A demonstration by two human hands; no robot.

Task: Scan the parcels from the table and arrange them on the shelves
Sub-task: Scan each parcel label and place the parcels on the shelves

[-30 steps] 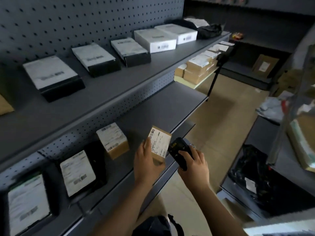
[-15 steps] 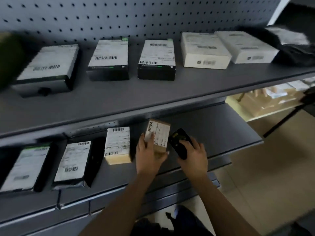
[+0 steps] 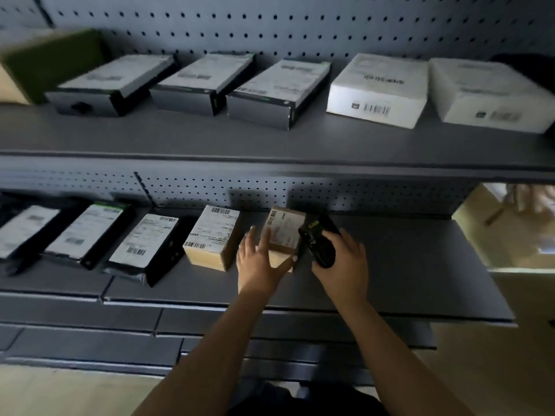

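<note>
Left hand (image 3: 260, 264), fingers apart, on brown parcel (image 3: 285, 232); right hand (image 3: 342, 267) fingers clamped round one scanner (image 3: 319, 240); two white boxes (image 3: 377, 88) above.

Shelves with goods: two, upper shelf (image 3: 270, 145) and lower shelf (image 3: 405, 280).
Upper shelf, 12 o'clock: three black boxes (image 3: 114, 82) (image 3: 204, 82) (image 3: 279, 91) with white labels; two white boxes (image 3: 378, 85) (image 3: 486, 91) toward 1 o'clock; one blurred green item (image 3: 51, 61) at 10 o'clock.
Lower shelf: three black parcels (image 3: 27, 229) (image 3: 90, 232) (image 3: 147, 244) with white labels at 9 o'clock; two brown cardboard boxes (image 3: 211, 235) (image 3: 285, 232) at centre.
One black scanner (image 3: 318, 244).
Two hands: left hand (image 3: 261, 265), right hand (image 3: 342, 265).
</note>
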